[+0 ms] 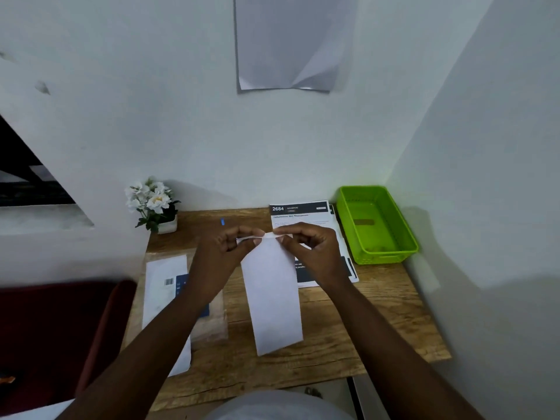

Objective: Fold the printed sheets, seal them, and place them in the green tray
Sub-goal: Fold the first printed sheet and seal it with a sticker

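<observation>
Green tray point(406, 234), white folded sheet point(274, 295), brown woodgrain table point(363, 322).

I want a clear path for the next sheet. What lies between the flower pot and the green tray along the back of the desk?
In the head view: a small blue object, then the printed sheets beside the green tray; otherwise bare wood right of the flower pot.

A long, narrow white paper envelope point(274, 295) lies lengthwise on the wooden desk, its far end lifted slightly, with a thin pale strip across that end. Just behind it and to the right sits a small stack of printed sheets point(306, 216), white with a black header band reading 2684, lying flat. The bright green plastic tray point(406, 234), rectangular with perforated walls, stands in the far right corner, just beside the stack.
</observation>
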